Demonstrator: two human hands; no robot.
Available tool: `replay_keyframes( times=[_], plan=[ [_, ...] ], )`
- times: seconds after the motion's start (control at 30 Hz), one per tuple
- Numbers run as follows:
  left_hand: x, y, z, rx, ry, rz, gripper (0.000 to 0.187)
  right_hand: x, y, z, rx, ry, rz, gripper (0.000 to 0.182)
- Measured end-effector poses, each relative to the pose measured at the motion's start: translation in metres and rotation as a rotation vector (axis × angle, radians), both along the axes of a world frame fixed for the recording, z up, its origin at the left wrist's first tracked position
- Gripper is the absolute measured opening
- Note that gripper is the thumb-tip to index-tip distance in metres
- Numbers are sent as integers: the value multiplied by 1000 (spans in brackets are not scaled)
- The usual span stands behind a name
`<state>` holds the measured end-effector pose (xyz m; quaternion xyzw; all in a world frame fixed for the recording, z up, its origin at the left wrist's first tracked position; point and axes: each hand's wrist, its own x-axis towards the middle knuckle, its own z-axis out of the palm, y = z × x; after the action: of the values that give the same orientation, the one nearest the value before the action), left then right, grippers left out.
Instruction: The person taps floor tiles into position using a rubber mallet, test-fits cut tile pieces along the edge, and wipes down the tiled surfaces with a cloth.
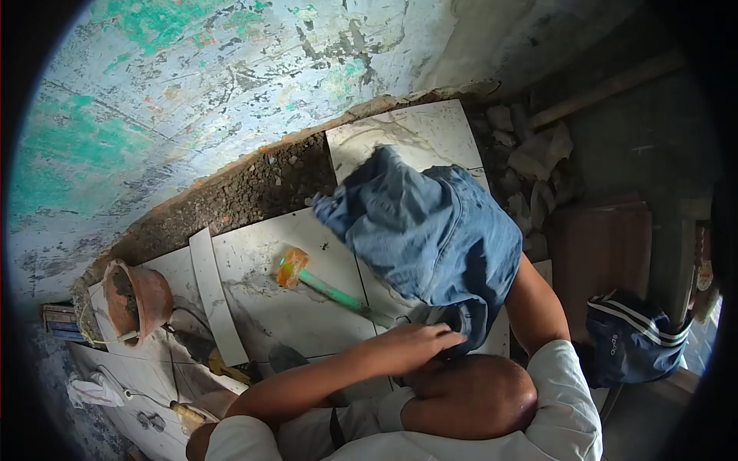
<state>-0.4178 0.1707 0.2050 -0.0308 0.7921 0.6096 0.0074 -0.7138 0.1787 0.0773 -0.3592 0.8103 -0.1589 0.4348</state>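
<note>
Your left hand (419,346) has its grip closed on the near edge of the denim (461,238), which is crumpled and unfolded over the tiles (250,250), right of the mallet (292,268), while folds hide your right hand, so you cannot tell its grip.

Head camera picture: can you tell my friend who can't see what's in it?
A person's left hand touches crumpled blue denim cloth, which hides the right hand. A mallet with a green handle lies on pale floor tiles, with an orange-brown bucket further left, by a peeling wall.
</note>
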Motion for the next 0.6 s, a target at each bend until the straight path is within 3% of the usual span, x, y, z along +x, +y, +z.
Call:
replay_keyframes(
  times=[0.03,0.1,0.17,0.2,0.23,0.27,0.33,0.37,0.4,0.43,0.47,0.5,0.53,0.57,0.6],
  plan=[
    [9,-30,16,-12,-52,-125,53,9,-1,0,62,16,143,61],
    [30,-96,38,215,-133,52,32,28,-5,-7,171,26,386,60],
    [51,-136,16,256,-262,682,18,41,-15,-15,250,41,543,60],
    [58,-152,-20,59,-163,951,25,43,-21,-18,280,35,575,60],
    [67,-164,-51,40,-233,1056,32,41,-24,-20,294,-6,571,59],
    [82,-169,-99,4,-372,1074,52,35,-27,-20,291,-80,522,59],
    [84,-142,-147,-152,-596,1124,81,17,-19,-8,147,-406,162,59],
    [72,-136,-125,-35,-751,1054,92,15,-7,0,-46,-686,-173,51],
    [58,-130,-102,85,-900,975,104,14,-7,-7,-38,-685,-173,51],
    [51,-121,-106,103,-917,967,114,11,-9,-17,-131,-937,-385,49],
    [52,-105,-147,195,-833,1079,118,8,-12,-23,-228,-1183,-603,47],
    [46,-93,-166,71,-830,1173,102,14,-23,-17,-231,-1273,-758,43],
    [40,-84,-177,-58,-828,1263,86,16,-31,-15,-223,-1272,-762,43],
    [38,-81,-184,-54,-834,1263,86,16,-39,-15,-207,-1243,-766,40],
    [36,-82,-189,-31,-857,1181,65,19,-49,-10,-193,-1214,-767,39]
  ],
)
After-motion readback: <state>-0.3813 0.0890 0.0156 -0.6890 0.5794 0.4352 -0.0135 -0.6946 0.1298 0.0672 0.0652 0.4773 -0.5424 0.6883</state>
